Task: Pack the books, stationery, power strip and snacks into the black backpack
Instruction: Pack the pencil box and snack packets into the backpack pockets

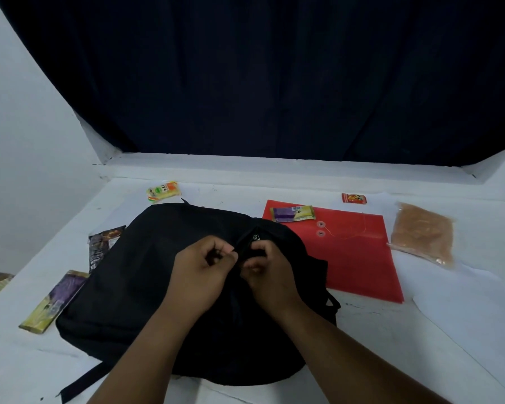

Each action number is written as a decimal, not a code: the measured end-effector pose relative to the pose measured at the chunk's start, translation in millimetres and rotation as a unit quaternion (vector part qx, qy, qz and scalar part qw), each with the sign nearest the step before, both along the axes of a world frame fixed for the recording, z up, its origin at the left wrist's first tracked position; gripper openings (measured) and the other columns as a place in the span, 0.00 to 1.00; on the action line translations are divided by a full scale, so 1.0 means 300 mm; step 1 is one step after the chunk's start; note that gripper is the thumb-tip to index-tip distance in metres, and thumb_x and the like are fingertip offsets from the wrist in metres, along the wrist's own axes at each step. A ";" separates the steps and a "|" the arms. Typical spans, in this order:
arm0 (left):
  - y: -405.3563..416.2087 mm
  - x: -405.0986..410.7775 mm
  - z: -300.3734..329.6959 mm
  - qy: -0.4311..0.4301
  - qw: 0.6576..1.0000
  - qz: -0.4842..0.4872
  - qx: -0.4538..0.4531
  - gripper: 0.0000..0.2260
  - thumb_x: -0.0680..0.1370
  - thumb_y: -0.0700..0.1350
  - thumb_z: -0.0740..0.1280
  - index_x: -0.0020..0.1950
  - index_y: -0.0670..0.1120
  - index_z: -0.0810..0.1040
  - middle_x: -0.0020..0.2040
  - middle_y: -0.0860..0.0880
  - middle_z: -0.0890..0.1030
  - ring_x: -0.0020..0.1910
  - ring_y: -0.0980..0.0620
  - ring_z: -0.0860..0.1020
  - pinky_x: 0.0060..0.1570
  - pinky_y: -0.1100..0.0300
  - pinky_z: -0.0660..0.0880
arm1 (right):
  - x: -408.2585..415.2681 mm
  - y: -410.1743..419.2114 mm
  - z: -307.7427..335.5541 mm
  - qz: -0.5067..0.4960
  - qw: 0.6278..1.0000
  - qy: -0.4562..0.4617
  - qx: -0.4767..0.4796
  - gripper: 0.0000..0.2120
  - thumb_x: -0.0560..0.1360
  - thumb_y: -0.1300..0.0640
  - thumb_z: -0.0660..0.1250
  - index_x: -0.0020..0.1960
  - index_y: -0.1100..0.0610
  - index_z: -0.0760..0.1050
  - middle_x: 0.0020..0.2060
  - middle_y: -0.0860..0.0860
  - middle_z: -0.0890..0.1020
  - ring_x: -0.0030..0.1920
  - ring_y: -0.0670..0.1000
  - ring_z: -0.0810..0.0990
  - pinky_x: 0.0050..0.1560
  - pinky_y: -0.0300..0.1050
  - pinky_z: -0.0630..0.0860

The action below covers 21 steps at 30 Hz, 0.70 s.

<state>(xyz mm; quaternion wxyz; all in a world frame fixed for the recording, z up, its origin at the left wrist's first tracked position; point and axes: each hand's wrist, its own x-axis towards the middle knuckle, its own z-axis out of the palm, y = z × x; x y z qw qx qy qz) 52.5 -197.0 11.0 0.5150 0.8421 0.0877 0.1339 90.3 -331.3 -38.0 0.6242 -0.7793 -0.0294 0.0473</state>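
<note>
The black backpack (146,275) lies flat on the white table (464,316) in front of me. My left hand (200,275) and my right hand (270,271) both pinch the fabric along its zipper, near a metal zipper pull (256,237). A red string-tie folder (353,252) lies to the right of the bag, with a purple-and-yellow snack packet (292,213) on its far corner. A clear bag of brown snack (422,233) lies further right. A long purple-and-yellow packet (54,301) and a dark packet (101,246) lie left of the bag.
A yellow packet (163,191) lies beyond the bag and a small red packet (354,198) sits at the back right. White paper sheets (461,293) lie at the right. A dark curtain (274,77) hangs behind the table. A loose black strap (82,380) trails toward the near edge.
</note>
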 end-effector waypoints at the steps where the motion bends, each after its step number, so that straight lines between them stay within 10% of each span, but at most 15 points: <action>1: -0.001 0.002 -0.003 -0.001 1.000 -0.004 0.002 0.06 0.75 0.39 0.73 0.40 0.47 0.82 0.38 0.48 0.83 0.37 0.53 0.80 0.36 0.70 0.74 | 0.003 -0.008 -0.007 -0.017 1.000 -0.014 -0.001 0.17 0.72 0.70 0.69 0.54 0.52 0.72 0.39 0.50 0.84 0.39 0.42 0.82 0.42 0.32 0.75; 9: -0.014 0.040 -0.032 -0.036 0.989 -0.092 0.111 0.09 0.74 0.40 0.74 0.38 0.53 0.81 0.37 0.57 0.81 0.40 0.57 0.80 0.38 0.70 0.74 | 0.004 -0.072 -0.057 -0.026 0.978 -0.078 -0.193 0.08 0.73 0.55 0.72 0.42 0.50 0.72 0.34 0.45 0.79 0.35 0.43 0.78 0.37 0.42 0.78; 21: -0.252 0.418 -0.036 -0.048 0.953 -0.236 0.186 0.10 0.77 0.42 0.68 0.58 0.47 0.81 0.51 0.52 0.80 0.52 0.54 0.78 0.54 0.60 0.75 | -0.007 -0.372 -0.030 -0.184 0.973 -0.087 -0.108 0.04 0.77 0.60 0.69 0.45 0.52 0.78 0.36 0.45 0.82 0.38 0.43 0.81 0.37 0.34 0.77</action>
